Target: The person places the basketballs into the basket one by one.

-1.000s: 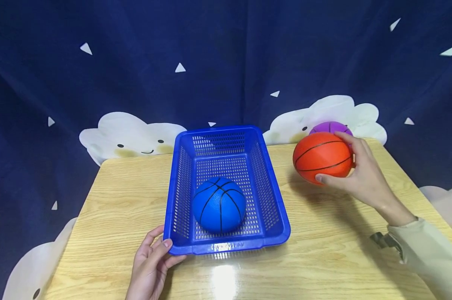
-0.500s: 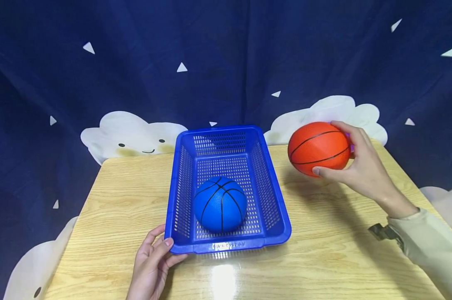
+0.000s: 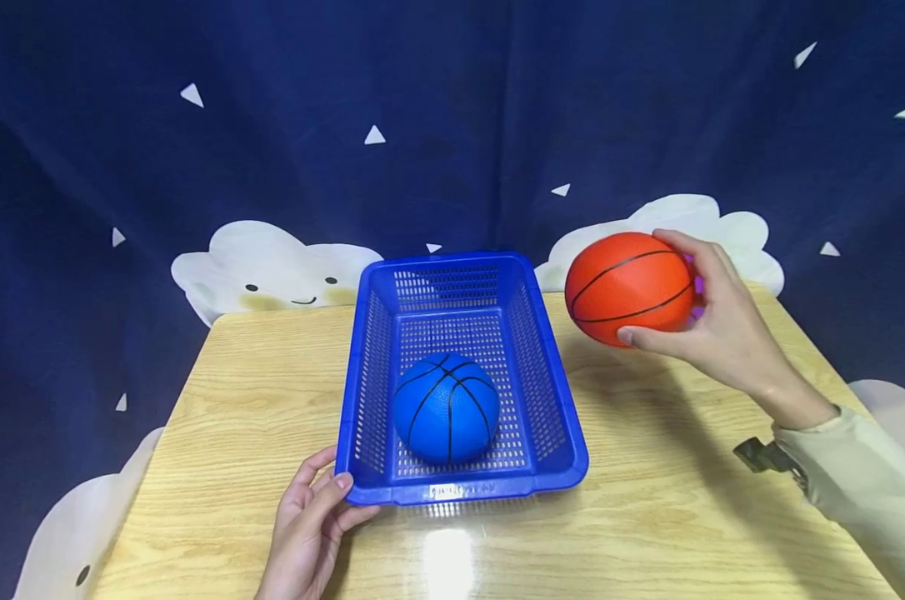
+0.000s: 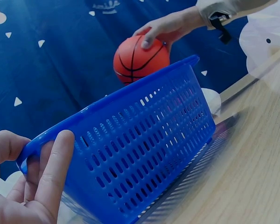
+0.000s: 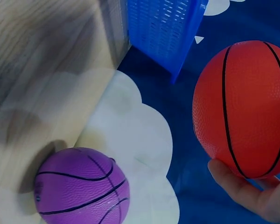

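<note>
My right hand (image 3: 722, 325) grips an orange-red toy basketball (image 3: 628, 283) and holds it above the table, right of the basket. With thumb and fingers, my left hand (image 3: 310, 525) grips the near left corner of a blue plastic basket (image 3: 572, 433). The left wrist view shows the fingers (image 4: 56, 172) at the basket's rim. Inside the basket lies a blue toy basketball (image 3: 447, 408), towards the near end. A purple toy basketball (image 5: 81, 186) rests on the table in the right wrist view; in the head view the orange-red ball and right hand mostly hide it.
The light wooden table (image 3: 250, 400) carries the basket near its middle. Behind it hangs a dark blue curtain (image 3: 437, 125) with white clouds and triangles. A dark strap (image 3: 767, 458) sits at the right sleeve's cuff.
My right hand has lifted the orange-red basketball and carried it leftwards, nearer the basket. The purple ball is now more hidden behind it. My left hand keeps its grip on the basket.
</note>
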The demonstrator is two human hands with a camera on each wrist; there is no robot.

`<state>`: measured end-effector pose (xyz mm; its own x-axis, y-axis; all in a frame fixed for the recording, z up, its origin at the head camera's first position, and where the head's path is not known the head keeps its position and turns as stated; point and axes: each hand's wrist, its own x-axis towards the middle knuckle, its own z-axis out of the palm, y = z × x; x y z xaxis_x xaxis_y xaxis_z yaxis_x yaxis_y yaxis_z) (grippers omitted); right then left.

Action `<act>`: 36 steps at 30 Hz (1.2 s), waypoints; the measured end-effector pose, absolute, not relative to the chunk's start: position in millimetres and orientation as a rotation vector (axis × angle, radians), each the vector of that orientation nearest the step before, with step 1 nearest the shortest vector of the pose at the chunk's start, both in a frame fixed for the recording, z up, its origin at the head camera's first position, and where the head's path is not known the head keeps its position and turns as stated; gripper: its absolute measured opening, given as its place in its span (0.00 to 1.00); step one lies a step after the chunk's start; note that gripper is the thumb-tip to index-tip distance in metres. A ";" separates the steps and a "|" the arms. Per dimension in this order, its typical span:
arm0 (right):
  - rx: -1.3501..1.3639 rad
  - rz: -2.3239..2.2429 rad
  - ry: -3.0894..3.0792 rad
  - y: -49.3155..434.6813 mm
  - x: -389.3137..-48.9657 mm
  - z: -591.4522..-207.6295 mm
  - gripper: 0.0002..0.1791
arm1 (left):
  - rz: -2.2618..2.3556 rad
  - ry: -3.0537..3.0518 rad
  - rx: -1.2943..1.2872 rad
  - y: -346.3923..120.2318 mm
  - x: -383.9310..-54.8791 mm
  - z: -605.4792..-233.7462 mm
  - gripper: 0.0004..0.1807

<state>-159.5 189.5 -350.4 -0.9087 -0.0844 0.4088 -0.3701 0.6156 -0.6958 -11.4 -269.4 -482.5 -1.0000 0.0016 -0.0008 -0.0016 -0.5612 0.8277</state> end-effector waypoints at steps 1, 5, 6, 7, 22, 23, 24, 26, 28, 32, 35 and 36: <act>0.371 1.189 -2.509 188.4 -160.2 -349.1 0.66 | 2.773 1.474 -0.001 -269.3 -11.2 -482.4 0.20; 0.400 1.186 -2.512 182.8 -163.3 -344.6 0.65 | 2.773 1.486 0.006 -268.9 -10.8 -482.2 0.20; 0.410 1.189 -2.510 181.4 -164.4 -343.8 0.65 | 2.774 1.480 0.013 -269.1 -10.7 -482.6 0.20; 0.419 1.190 -2.509 179.8 -165.2 -342.9 0.65 | 2.775 1.475 0.022 -269.3 -10.7 -482.7 0.20; 0.497 1.207 -2.540 154.5 -181.6 -330.0 0.63 | 2.755 1.527 -0.031 -265.7 -10.0 -477.8 0.18; 0.500 1.214 -2.546 152.5 -182.3 -329.2 0.63 | 2.755 1.529 -0.033 -265.7 -9.9 -477.7 0.18; 0.506 1.226 -2.552 150.7 -182.9 -328.5 0.63 | 2.754 1.532 -0.036 -265.6 -9.8 -477.5 0.18; 0.522 1.236 -2.553 146.8 -184.6 -327.5 0.63 | 2.751 1.533 -0.040 -265.4 -9.8 -477.1 0.18; 0.546 1.230 -2.546 142.9 -186.7 -326.9 0.62 | 2.747 1.542 -0.055 -264.5 -9.8 -476.6 0.18; 0.593 1.221 -2.524 136.6 -190.2 -326.9 0.62 | 2.745 1.534 -0.061 -263.3 -10.0 -475.6 0.19; 0.619 1.216 -2.523 133.4 -191.5 -326.8 0.61 | 2.743 1.534 -0.068 -263.0 -9.8 -475.0 0.18; 0.624 1.214 -2.527 132.5 -191.7 -326.7 0.61 | 2.742 1.535 -0.072 -263.0 -9.7 -474.7 0.18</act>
<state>-191.7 132.5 -326.7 -0.8714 -0.2630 0.4142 -0.4877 0.5563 -0.6728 -9.7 -263.0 -474.7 -0.9989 -0.0235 -0.0395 -0.0214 -0.5231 0.8520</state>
